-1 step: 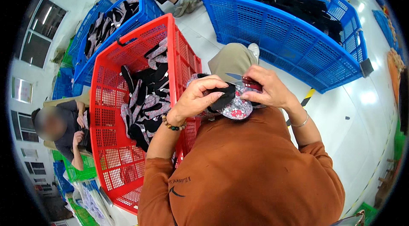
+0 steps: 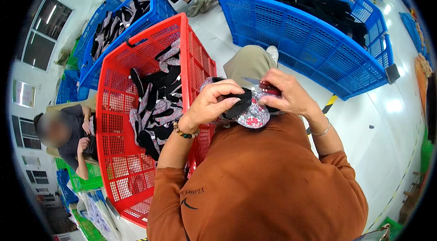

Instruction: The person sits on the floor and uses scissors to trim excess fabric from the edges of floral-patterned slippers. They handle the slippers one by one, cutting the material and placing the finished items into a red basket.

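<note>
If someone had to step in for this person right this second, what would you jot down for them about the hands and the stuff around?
Left hand: pinches a small patterned fabric piece with a black part, held in front of the chest.
Right hand: grips a red-handled cutting tool, blade pointing left over the same piece.
Red crate, to the left: holds a heap of similar black and patterned pieces.
Blue crate, ahead: dark fabric inside.
Done: one piece is out of the crates and in hand.
Left: whether any cut has been made cannot be told; the heap in the red crate lies untouched.
</note>
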`<action>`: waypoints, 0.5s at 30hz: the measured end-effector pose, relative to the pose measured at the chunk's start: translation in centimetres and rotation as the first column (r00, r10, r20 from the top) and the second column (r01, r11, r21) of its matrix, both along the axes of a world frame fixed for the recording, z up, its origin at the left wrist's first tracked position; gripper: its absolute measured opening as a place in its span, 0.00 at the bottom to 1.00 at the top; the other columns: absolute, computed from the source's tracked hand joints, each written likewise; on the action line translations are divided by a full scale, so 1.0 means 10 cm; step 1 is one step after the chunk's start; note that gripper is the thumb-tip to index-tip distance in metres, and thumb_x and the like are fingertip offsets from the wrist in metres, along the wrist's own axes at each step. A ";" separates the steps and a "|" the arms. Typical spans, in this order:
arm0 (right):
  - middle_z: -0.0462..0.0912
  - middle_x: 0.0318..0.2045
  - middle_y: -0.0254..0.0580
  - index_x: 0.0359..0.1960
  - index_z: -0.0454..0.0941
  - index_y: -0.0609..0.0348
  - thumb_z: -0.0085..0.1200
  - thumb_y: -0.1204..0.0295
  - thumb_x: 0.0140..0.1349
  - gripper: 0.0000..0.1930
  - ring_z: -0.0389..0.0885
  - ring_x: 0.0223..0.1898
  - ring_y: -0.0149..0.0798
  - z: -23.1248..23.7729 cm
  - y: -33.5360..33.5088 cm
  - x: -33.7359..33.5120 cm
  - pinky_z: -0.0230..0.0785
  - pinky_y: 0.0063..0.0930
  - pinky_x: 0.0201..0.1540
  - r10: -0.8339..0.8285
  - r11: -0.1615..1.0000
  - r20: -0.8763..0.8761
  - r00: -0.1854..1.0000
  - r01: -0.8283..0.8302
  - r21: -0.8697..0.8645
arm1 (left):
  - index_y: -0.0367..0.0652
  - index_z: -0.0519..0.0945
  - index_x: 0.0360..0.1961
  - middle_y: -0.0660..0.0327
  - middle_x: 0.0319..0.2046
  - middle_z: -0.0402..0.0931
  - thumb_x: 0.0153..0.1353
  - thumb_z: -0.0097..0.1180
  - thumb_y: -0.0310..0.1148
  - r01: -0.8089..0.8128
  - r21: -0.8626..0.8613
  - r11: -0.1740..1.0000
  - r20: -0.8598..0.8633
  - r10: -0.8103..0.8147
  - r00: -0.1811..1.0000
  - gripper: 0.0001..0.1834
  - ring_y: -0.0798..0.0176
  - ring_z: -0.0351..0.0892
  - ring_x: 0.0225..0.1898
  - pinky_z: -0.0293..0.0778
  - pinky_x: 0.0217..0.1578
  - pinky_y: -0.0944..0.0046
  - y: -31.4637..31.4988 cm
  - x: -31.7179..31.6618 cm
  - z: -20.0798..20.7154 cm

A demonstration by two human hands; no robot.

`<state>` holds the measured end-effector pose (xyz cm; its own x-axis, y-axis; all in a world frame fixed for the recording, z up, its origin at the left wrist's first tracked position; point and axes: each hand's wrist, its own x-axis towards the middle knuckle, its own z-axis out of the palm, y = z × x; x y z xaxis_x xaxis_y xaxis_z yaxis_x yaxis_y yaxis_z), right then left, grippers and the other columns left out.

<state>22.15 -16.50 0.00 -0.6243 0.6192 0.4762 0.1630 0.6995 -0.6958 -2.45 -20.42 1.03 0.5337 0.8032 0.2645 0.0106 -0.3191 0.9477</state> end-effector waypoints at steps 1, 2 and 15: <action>0.71 0.27 0.45 0.33 0.73 0.64 0.62 0.61 0.50 0.18 0.72 0.27 0.45 0.01 -0.02 -0.02 0.64 0.31 0.29 -0.021 1.000 0.007 1.000 0.021 0.021 | 0.32 0.77 0.39 0.58 0.37 0.75 0.58 0.54 0.23 0.005 0.001 1.000 0.005 -0.005 1.000 0.08 0.65 0.74 0.39 0.68 0.42 0.69 -0.01 -0.04 0.00; 0.71 0.27 0.45 0.32 0.74 0.64 0.62 0.60 0.51 0.18 0.72 0.27 0.46 0.02 -0.03 -0.02 0.64 0.32 0.28 -0.045 0.998 0.016 0.999 0.045 0.041 | 0.33 0.77 0.38 0.58 0.37 0.75 0.57 0.54 0.24 0.013 0.001 1.000 0.012 -0.013 1.000 0.08 0.65 0.74 0.39 0.68 0.42 0.68 -0.03 -0.06 -0.01; 0.71 0.25 0.38 0.28 0.74 0.58 0.64 0.59 0.48 0.17 0.73 0.22 0.40 0.10 -0.18 0.08 0.63 0.29 0.21 -0.076 0.930 0.084 0.994 0.041 0.365 | 0.32 0.77 0.36 0.59 0.35 0.73 0.60 0.53 0.27 0.080 -0.083 0.993 0.056 -0.076 0.996 0.08 0.63 0.71 0.41 0.66 0.44 0.66 -0.08 -0.13 -0.04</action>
